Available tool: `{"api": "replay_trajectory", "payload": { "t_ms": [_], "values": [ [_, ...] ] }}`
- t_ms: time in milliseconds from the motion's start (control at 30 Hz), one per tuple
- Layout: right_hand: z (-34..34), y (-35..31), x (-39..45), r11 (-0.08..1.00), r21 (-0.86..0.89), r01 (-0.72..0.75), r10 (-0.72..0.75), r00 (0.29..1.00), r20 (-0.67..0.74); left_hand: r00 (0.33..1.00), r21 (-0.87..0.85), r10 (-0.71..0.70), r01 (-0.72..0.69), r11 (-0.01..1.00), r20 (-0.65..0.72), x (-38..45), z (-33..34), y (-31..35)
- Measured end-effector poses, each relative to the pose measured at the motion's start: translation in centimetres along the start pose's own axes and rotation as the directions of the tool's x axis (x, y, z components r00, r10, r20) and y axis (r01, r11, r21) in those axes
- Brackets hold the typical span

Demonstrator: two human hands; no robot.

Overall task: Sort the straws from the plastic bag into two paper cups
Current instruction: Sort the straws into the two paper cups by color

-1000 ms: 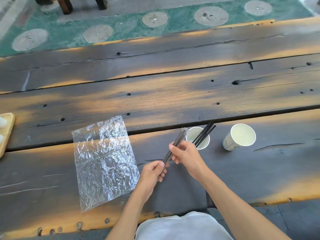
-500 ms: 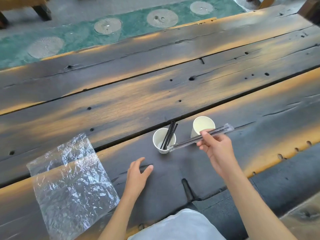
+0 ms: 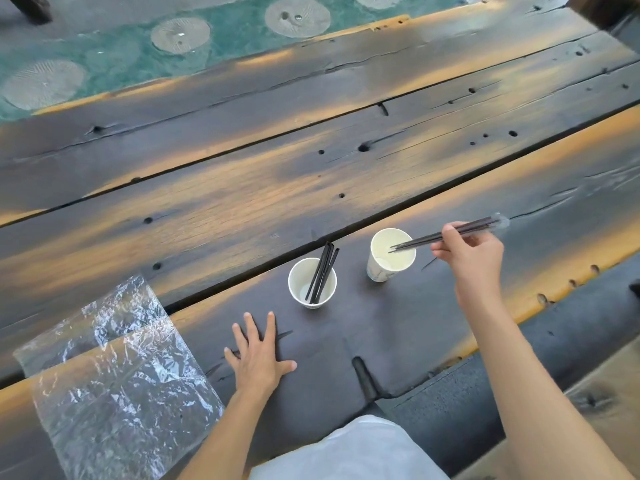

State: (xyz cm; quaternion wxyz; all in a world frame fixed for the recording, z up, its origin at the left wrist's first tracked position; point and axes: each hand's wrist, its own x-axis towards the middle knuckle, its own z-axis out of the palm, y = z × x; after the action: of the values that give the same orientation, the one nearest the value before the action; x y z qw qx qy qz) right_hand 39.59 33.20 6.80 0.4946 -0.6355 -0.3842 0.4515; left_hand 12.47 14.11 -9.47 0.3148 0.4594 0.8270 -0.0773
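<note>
The right hand (image 3: 467,252) had swung its pinched black wrapped straws (image 3: 446,234) over the far-right white paper cup (image 3: 391,255), tips apparently just inside; the left hand (image 3: 258,358) (empty) lay flat, released, so the second cup's share was going in.

I see a wide table (image 3: 242,188) of dark, weathered wooden planks, streaked with orange where the wood is worn. Long cracks run between the planks, and small round holes dot the surface. Beyond its far edge lies a green floor (image 3: 235,29) set with pale round stone discs (image 3: 297,16), each finely ridged. At the bottom edge, below the table, I see a patch of white cloth (image 3: 349,452).
</note>
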Motion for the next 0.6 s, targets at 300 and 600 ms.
{"api": "replay_trajectory", "payload": {
  "t_ms": [300,600],
  "values": [
    [2.3,4.0,1.3,0.963,-0.241,-0.120,0.148,0.984,0.103,1.000,-0.003,-0.004,0.004,1.000,-0.003,0.2,0.3,-0.1],
    [2.8,1.1,-0.8,0.928,-0.359,0.096,-0.091,0.995,0.032,0.994,-0.168,0.006,-0.024,0.986,-0.106,-0.7,-0.7,-1.3]
  ]
}}
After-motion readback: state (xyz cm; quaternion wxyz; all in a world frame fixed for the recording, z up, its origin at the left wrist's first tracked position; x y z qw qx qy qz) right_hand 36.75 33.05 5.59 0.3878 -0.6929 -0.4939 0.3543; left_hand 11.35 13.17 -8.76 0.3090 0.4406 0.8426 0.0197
